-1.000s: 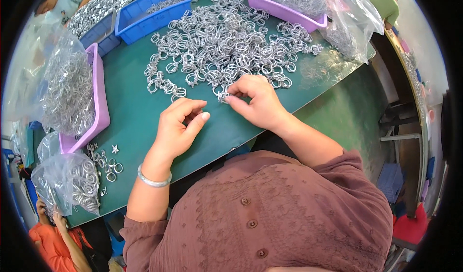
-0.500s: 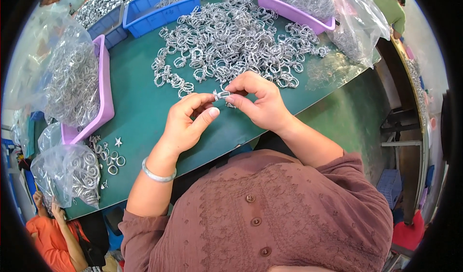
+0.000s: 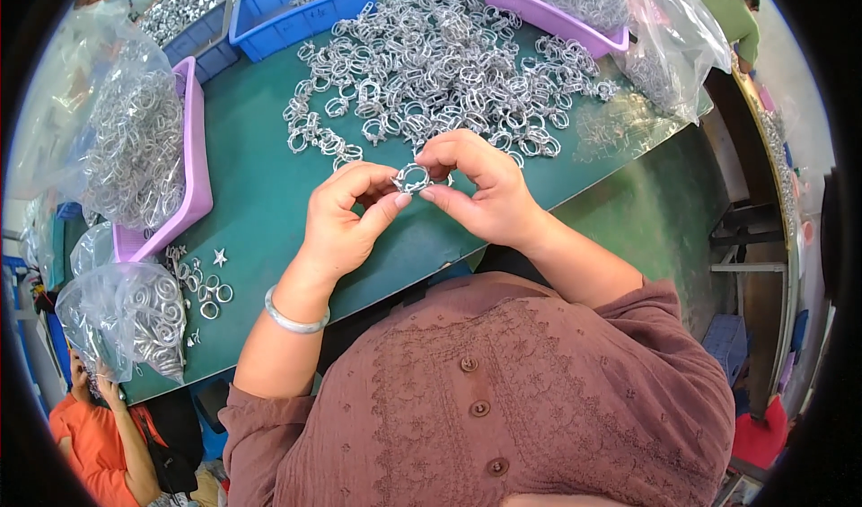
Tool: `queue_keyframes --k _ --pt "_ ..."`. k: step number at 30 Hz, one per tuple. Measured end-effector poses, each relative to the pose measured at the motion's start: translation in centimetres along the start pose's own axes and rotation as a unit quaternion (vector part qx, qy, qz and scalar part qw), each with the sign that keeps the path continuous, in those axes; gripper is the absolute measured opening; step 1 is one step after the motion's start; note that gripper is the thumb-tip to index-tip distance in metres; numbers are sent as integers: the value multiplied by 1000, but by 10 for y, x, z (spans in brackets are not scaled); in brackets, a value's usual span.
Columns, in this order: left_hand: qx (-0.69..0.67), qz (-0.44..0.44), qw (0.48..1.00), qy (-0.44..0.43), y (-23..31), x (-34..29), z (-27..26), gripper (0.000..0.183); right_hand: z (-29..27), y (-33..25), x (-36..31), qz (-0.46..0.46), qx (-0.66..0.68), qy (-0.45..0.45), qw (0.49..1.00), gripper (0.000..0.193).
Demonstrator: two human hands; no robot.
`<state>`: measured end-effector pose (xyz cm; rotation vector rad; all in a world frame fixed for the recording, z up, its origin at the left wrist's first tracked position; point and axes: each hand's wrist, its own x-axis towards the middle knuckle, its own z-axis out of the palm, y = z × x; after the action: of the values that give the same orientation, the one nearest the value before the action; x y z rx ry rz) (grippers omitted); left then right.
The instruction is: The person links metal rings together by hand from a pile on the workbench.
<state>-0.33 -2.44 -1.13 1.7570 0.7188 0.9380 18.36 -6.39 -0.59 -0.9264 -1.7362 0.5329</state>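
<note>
Green tabletop (image 3: 256,179), silvery ring (image 3: 412,187), left hand (image 3: 337,224) and right hand (image 3: 496,193) pinching it (fingers (image 3: 384,212) nearly closed)

No readable text, label, number or sign in view. Blue tub (image 3: 305,26), left purple tub (image 3: 194,175), right purple tub (image 3: 548,20), left plastic bag (image 3: 135,139), right plastic bag (image 3: 678,44), brown shirt (image 3: 395,399): no legible lettering.

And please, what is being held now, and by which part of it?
A silver-coloured metal ring: the left hand pinches its left side, the right hand its right side.
</note>
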Motion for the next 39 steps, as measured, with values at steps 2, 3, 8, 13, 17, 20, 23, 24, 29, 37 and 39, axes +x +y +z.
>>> queue_keyframes --k 2,3,8,13,17,20,23,24,29,37,39 --pt "43 39 998 7 4 1 1 18 1 2 -1 3 25 14 1000 29" --pt "43 39 998 7 4 1 1 18 1 2 -2 3 26 14 1000 29" --pt "54 55 997 11 5 1 1 20 2 3 -2 11 48 12 999 29" --pt "55 59 997 16 3 1 2 21 2 4 -4 17 56 14 998 29" --pt "29 34 999 -2 3 -1 1 21 3 5 -5 17 60 23 998 31" --pt "9 26 999 -18 4 -1 0 23 2 5 -5 11 59 27 998 32" --pt "-12 18 1000 -16 1 -2 -1 23 3 3 -4 9 51 24 998 33" --pt "-12 17 1000 -16 -1 -2 -1 23 3 3 -5 9 51 24 998 33" --pt "-12 37 999 6 -6 -2 1 28 5 6 -7 10 68 35 997 34" --pt "-35 30 999 6 -6 -2 2 27 5 7 -13 94 138 22 986 32" --pt "-44 27 999 8 -7 -2 2 27 5 6 -13 127 172 14 977 32"
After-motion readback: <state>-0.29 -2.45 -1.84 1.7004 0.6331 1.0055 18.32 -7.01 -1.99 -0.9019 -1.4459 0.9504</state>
